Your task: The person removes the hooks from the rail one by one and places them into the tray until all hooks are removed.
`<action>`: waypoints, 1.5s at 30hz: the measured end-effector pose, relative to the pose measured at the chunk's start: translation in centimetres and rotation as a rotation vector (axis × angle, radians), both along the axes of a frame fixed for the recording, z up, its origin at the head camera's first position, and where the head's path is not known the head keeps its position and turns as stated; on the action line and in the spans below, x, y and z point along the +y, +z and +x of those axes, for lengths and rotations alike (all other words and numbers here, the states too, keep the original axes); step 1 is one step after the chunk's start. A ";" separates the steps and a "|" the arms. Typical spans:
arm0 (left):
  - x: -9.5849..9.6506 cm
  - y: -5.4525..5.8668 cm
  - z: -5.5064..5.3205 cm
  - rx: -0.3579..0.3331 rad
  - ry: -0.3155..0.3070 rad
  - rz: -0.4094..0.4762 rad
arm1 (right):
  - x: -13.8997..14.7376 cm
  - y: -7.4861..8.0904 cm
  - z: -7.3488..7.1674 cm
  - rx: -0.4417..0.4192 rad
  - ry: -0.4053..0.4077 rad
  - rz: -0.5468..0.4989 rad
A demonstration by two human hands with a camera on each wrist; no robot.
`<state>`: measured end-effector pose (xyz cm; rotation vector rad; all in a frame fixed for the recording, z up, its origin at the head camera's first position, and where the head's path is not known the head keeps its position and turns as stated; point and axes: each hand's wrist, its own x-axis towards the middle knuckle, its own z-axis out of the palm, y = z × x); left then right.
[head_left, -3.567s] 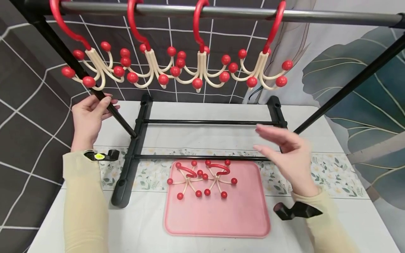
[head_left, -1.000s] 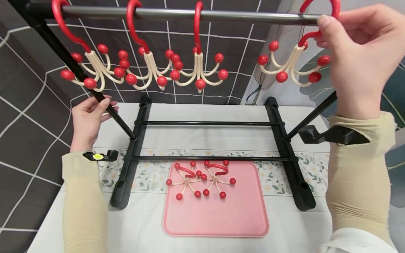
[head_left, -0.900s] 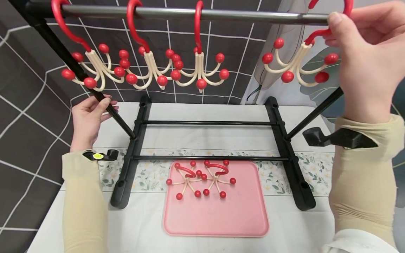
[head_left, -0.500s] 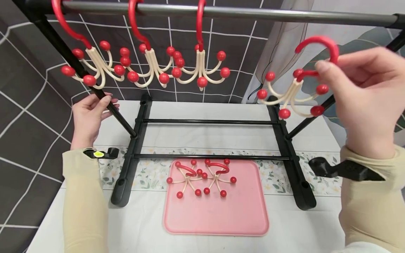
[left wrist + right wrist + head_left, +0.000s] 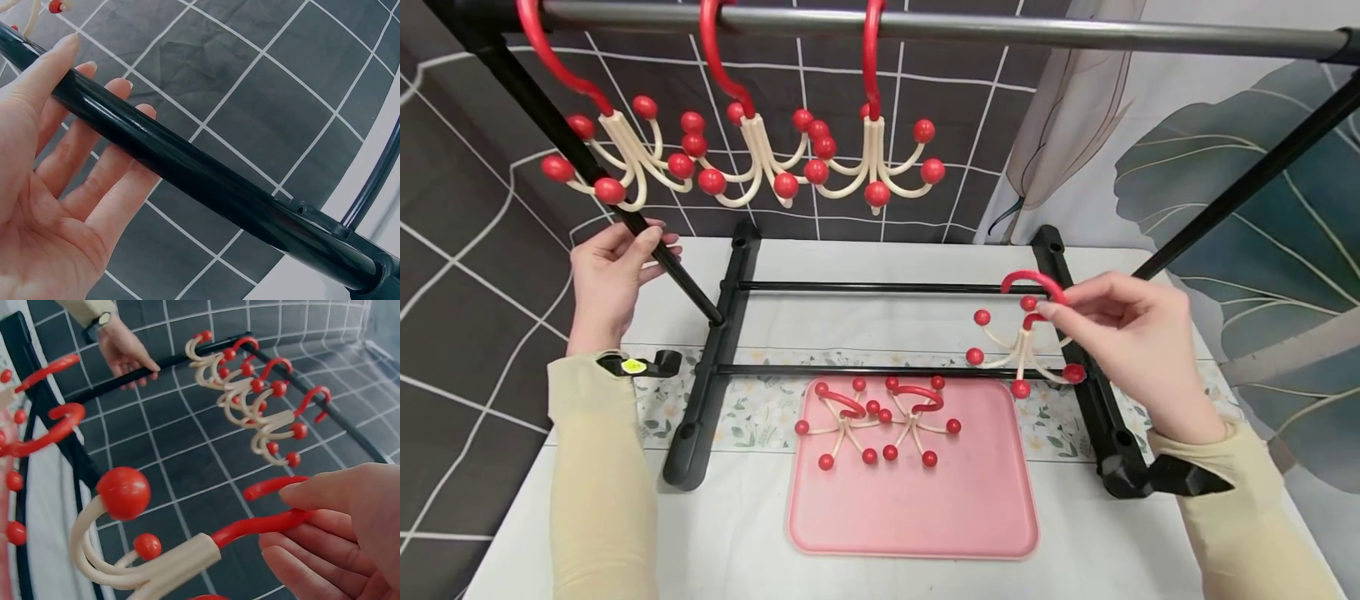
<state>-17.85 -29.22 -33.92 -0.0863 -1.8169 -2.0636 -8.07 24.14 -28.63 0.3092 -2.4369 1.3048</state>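
My right hand [image 5: 1135,346] pinches the red hook of a cream multi-arm hanger [image 5: 1022,354] with red ball tips, held in the air over the rack's right foot and above the tray's back right corner. In the right wrist view that hanger [image 5: 181,562] is close up, its hook between thumb and fingers. My left hand [image 5: 613,279] holds the rack's left black post [image 5: 673,271]; in the left wrist view the thumb lies over the post [image 5: 187,169] and the fingers behind it. Two like hangers [image 5: 846,425] lie on the pink tray [image 5: 925,517].
Three more hangers [image 5: 872,162] hang by their hooks from the left half of the grey top rail [image 5: 1000,32]. Low black crossbars [image 5: 880,372] join the rack's feet [image 5: 692,442]. A dark grid-patterned cloth [image 5: 467,333] covers the left and back.
The rightmost hanger has come off the rail's right part in my right hand and moved down and left towards the tray. My left hand stays on the post.
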 end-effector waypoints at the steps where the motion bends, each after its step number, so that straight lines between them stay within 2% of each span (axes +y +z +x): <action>1: 0.0 0.0 0.0 -0.002 0.000 -0.001 | 0.0 -0.5 0.1 -0.017 0.013 0.000; 5: 0.0 -0.2 0.0 -0.006 -0.002 0.005 | 0.0 -2.6 0.4 -0.087 0.091 -0.011; 10: -0.1 -0.2 -0.1 -0.008 0.000 0.001 | 0.3 -4.8 1.1 -0.184 0.251 -0.093; 14: -0.1 -0.1 -0.1 -0.008 0.001 -0.001 | 0.7 -6.3 1.6 -0.232 0.336 -0.110; 22: 0.0 0.0 0.0 -0.004 -0.003 0.009 | 0.7 -8.7 2.0 -0.350 0.407 -0.146; 30: 0.0 -0.1 0.0 -0.002 -0.005 -0.018 | 1.1 -10.5 1.9 -0.354 0.415 -0.145; 35: 0.0 0.0 0.2 -0.005 -0.003 -0.018 | 1.4 -11.0 1.9 -0.363 0.394 -0.131; 38: 0.0 0.1 0.2 -0.004 -0.003 -0.018 | 1.6 -10.7 2.0 -0.373 0.387 -0.133; 42: 0.0 0.1 0.1 -0.003 -0.005 -0.016 | 1.7 -9.2 1.8 -0.338 0.383 -0.124; 45: 0.0 0.0 0.1 -0.007 -0.007 -0.008 | 1.6 -7.1 1.3 -0.241 0.359 -0.088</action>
